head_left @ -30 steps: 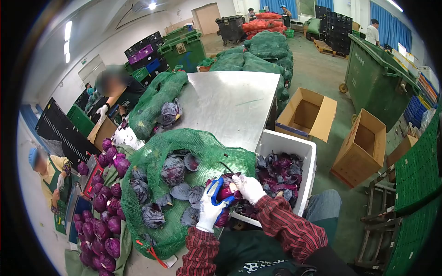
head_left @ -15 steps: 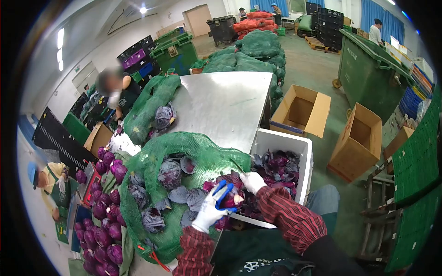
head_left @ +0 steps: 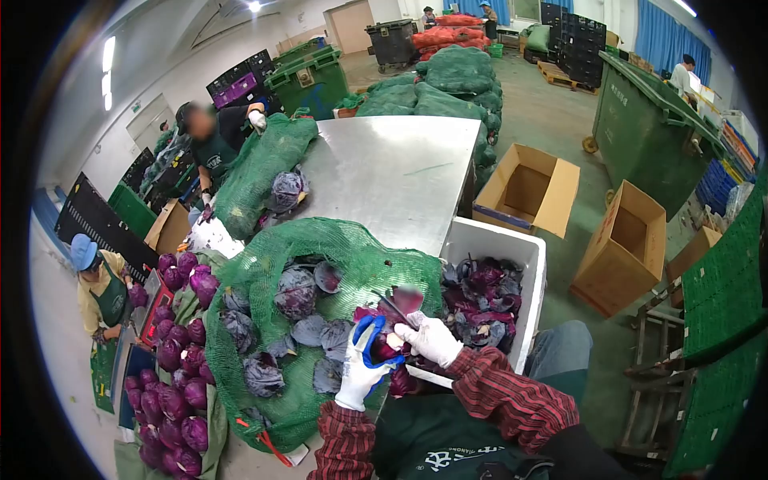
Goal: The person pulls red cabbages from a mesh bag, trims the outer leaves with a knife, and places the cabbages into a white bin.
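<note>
Tabletop [head_left: 392, 172]; left hand [head_left: 360, 372] now clasps cabbage [head_left: 385, 350]; right hand [head_left: 432, 338] grips knife [head_left: 390, 306]

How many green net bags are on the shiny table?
2. The near bag holds red cabbages; the far bag lies left on the table. More sacks are piled beyond it.

A produce-packing warehouse: green wheeled bins [head_left: 652, 132], stacked net sacks [head_left: 460, 76] (cabbages), cardboard boxes [head_left: 628, 248].
</note>
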`<action>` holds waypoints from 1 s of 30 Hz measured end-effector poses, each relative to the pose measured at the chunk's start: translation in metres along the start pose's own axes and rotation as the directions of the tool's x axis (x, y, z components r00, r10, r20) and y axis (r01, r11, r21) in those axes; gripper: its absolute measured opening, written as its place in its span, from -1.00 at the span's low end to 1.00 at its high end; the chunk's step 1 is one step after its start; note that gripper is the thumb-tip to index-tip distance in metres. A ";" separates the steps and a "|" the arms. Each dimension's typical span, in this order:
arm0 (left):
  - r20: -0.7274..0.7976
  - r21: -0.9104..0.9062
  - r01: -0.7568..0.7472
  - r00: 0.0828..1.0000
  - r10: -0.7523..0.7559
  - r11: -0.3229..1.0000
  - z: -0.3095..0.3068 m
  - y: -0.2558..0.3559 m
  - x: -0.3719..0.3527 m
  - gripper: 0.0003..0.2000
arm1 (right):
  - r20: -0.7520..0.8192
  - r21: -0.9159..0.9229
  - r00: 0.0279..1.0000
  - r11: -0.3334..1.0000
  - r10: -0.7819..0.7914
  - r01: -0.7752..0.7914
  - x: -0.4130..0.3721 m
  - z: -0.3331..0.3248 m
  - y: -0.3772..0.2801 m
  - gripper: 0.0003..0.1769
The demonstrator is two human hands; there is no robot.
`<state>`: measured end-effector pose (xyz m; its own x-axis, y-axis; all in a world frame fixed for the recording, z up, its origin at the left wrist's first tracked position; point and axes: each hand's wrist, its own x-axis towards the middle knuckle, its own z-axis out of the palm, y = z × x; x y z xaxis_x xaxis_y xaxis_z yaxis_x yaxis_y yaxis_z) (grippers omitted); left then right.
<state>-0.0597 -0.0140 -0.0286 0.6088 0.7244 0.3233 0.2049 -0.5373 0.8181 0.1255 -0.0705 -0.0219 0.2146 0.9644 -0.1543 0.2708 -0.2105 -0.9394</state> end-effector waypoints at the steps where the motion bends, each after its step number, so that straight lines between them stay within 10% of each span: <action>1: -0.004 -0.001 -0.002 1.000 0.002 1.000 0.000 -0.004 0.000 -0.13 | 0.001 -0.003 1.000 1.000 -0.002 0.002 0.005 0.001 0.011 -0.44; 5: 0.039 -0.666 0.290 0.934 -0.356 0.687 -0.008 -0.001 -0.008 -0.17 | -0.212 -0.192 0.969 0.977 -0.131 0.090 0.028 -0.005 0.089 -0.64; 7: -0.036 -0.591 0.269 0.933 -0.358 0.761 -0.008 0.017 -0.001 -0.20 | -0.317 -0.095 0.930 0.970 0.185 -0.225 0.035 -0.018 0.119 -0.62; 10: -0.171 -0.537 0.220 0.917 -0.360 0.814 0.001 0.002 0.002 -0.22 | -0.398 0.247 0.896 0.964 0.196 -0.101 0.007 -0.014 0.072 -0.47; 13: -0.080 -0.710 0.193 0.933 -0.350 0.677 0.015 0.022 0.013 -0.22 | -0.183 0.322 0.976 0.945 0.117 -0.053 -0.007 -0.007 0.019 -0.37; 16: -0.133 -0.489 0.156 0.959 -0.251 0.858 0.023 -0.016 0.007 -0.22 | 0.051 0.504 0.986 0.848 0.160 -0.164 0.001 -0.007 0.006 -0.55; 18: -0.123 -0.444 0.154 0.965 -0.230 0.883 0.013 -0.003 0.013 -0.21 | 0.103 0.473 0.986 0.866 0.131 -0.164 0.007 -0.018 0.008 -0.62; 20: 0.005 0.137 0.002 1.000 -0.003 0.991 0.003 0.019 0.022 -0.18 | 0.148 0.308 0.986 0.944 0.080 -0.123 0.016 -0.022 0.012 -0.73; 23: 0.026 0.398 0.062 0.997 -0.079 0.915 0.007 0.026 0.024 -0.15 | 0.043 0.038 0.998 0.998 0.051 -0.052 0.019 -0.016 0.015 -0.72; 30: -0.146 -0.163 0.106 0.981 -0.130 0.981 -0.004 -0.012 0.013 -0.21 | -0.186 -0.075 0.972 0.984 0.147 -0.163 0.025 -0.003 0.086 -0.74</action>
<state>-0.0575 0.0035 -0.0322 0.4584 0.8434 0.2801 0.1402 -0.3798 0.9144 0.1572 -0.0654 -0.1054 0.4227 0.8764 -0.2306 0.3017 -0.3760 -0.8761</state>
